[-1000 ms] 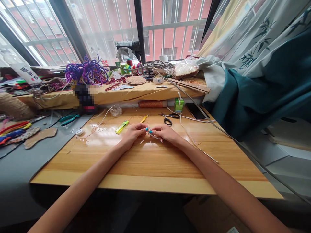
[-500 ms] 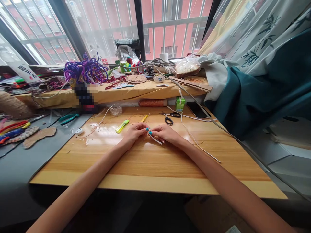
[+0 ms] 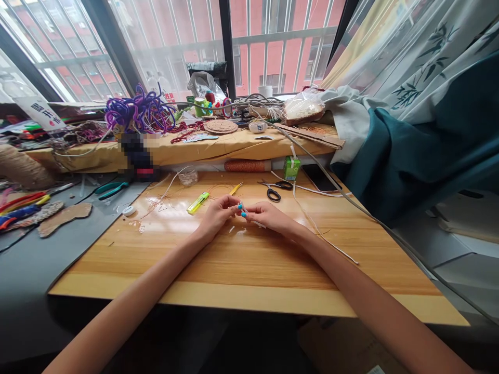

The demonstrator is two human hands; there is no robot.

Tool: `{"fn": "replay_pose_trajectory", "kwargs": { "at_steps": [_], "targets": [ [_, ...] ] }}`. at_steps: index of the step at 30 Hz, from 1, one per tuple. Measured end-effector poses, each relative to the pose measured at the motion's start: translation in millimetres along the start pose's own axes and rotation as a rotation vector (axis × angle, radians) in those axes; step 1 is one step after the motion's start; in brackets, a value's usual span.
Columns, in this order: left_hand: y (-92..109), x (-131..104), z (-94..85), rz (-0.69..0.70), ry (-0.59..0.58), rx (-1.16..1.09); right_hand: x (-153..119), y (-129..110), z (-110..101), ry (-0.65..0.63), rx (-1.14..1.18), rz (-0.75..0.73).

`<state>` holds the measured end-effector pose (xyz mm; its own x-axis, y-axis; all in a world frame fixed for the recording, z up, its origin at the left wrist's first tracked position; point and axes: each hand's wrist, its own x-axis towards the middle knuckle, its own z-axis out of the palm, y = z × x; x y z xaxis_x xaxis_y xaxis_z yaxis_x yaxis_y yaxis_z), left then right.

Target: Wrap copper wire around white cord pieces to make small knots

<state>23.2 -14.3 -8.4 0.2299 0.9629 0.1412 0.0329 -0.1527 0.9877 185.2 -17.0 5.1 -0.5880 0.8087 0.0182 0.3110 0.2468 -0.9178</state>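
Note:
Over the middle of the wooden board (image 3: 234, 265), my left hand (image 3: 219, 214) and my right hand (image 3: 268, 215) meet at the fingertips. Both are closed in a pinch on a short white cord (image 3: 259, 224), most of which the fingers hide. One end of it shows below my right fingers. A yellow-green lighter (image 3: 198, 203) lies to the left of my left hand. Behind my right hand are black-handled scissors (image 3: 274, 194), and a yellow tool (image 3: 236, 189) lies behind my left hand. A long white cord (image 3: 327, 240) runs along the board to the right.
Behind stand a green carton (image 3: 291, 168), a dark phone (image 3: 321, 178) and a spool of orange thread (image 3: 247, 165). A clear cup (image 3: 188, 176) and white cap (image 3: 128, 210) are at left. Teal pliers (image 3: 111, 190) lie on the grey surface. A grey cable crosses the right side.
The white cord has turned between my fingers, so its end now shows less, nearer my right fingers. The view has shifted slightly.

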Motion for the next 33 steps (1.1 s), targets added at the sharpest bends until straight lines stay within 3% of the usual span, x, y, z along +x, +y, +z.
{"fn": "replay_pose_trajectory", "kwargs": {
  "at_steps": [9, 14, 17, 20, 28, 33],
  "targets": [
    [-2.7, 1.2, -4.4, 0.033, -0.068, 0.076, 3.0, 5.2, -1.4, 0.004, -0.071, -0.041],
    [-3.9, 1.8, -6.3, 0.054, -0.088, 0.105, 0.0, 1.9, 0.0, 0.025, -0.288, -0.116],
    [-5.2, 3.5, -6.6, 0.062, -0.062, 0.099, -3.0, -2.8, 3.0, 0.149, -0.46, -0.136],
    [-6.7, 5.5, -6.1, 0.051, -0.048, 0.074, -5.0, -6.5, 6.5, 0.25, -0.488, -0.113],
    [3.3, 3.6, -6.3, 0.041, -0.061, 0.123, -4.6, -7.7, 11.3, 0.279, -0.612, -0.056],
    [6.8, 2.6, -5.8, 0.105, -0.028, 0.174, -5.3, -10.1, 12.7, 0.285, -0.595, -0.109]
  ]
}}
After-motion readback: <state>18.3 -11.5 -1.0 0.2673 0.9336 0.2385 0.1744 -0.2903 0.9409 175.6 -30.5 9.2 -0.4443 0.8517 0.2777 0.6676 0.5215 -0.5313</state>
